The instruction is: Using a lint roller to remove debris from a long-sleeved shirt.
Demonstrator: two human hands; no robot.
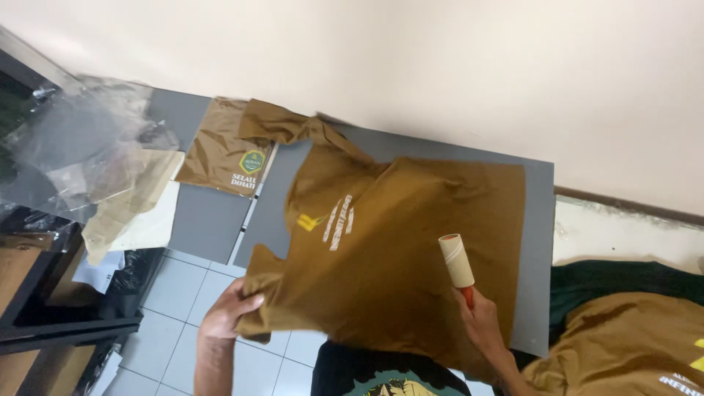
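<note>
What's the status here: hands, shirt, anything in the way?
Left hand grips the brown shirt's edge. Right hand holds a lint roller above it. Shirt lies spread on the grey table. Nothing blocking.

3 brown shirts show: 1 spread on the grey table (539, 220), 1 bagged at the far end (220, 150), 1 heaped at right (623, 337). Also 1 lint roller (457, 260), 1 dark green garment (609, 282), 2 hands.

The brown shirt (396, 242) covers most of the grey table (539, 220), so only a narrow bare strip along the right edge is free. At the left, a packed shirt (220, 150) and plastic bags (88, 147) block the way.
</note>
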